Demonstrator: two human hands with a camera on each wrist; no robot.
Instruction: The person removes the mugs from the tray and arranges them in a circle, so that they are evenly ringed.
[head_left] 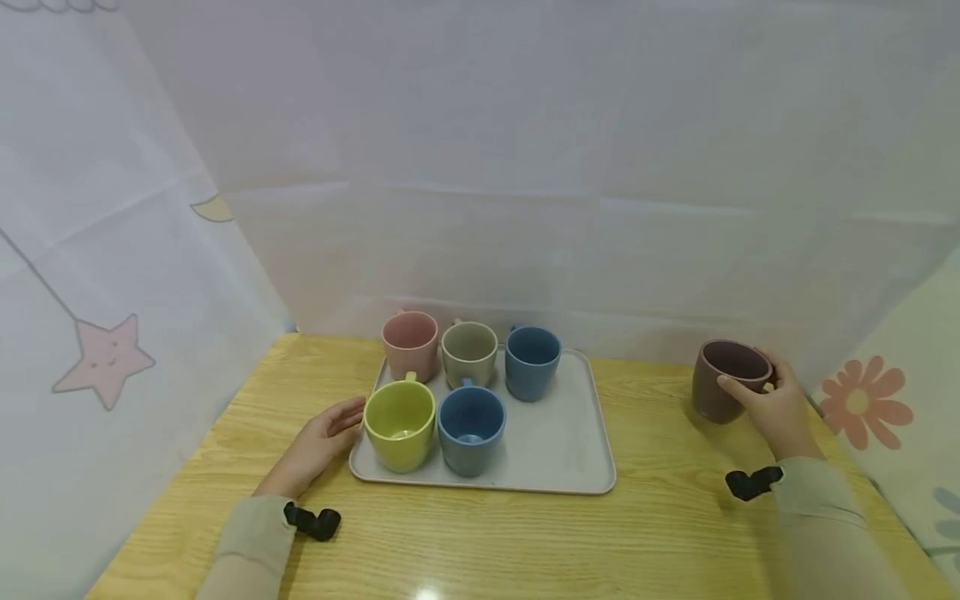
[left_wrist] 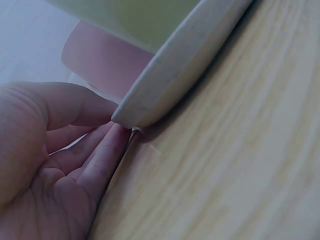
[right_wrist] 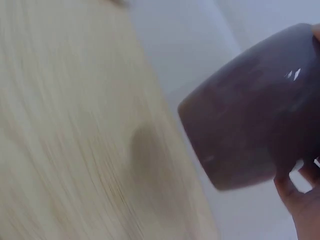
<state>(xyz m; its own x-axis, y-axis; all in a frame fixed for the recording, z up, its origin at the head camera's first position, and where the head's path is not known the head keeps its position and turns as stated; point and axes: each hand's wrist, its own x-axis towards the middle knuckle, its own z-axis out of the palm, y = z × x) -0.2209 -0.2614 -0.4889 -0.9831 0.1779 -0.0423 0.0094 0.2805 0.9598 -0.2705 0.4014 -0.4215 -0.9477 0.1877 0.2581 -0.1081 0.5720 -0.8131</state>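
While the left hand [head_left: 318, 446] pinches the tray [head_left: 564, 442], the right hand [head_left: 780, 412] grips a brown mug [head_left: 716, 387] aloft.

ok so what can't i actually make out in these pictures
- Inner bottom of the brown mug: hidden in the head view by the mug's own wall.
- Brown mug's rim and most of the right hand: cut off by the right edge in the right wrist view.
- Yellow-green mug's rim: cut off by the top edge in the left wrist view.
- Pink mug's base: hidden there behind the tray's rim.
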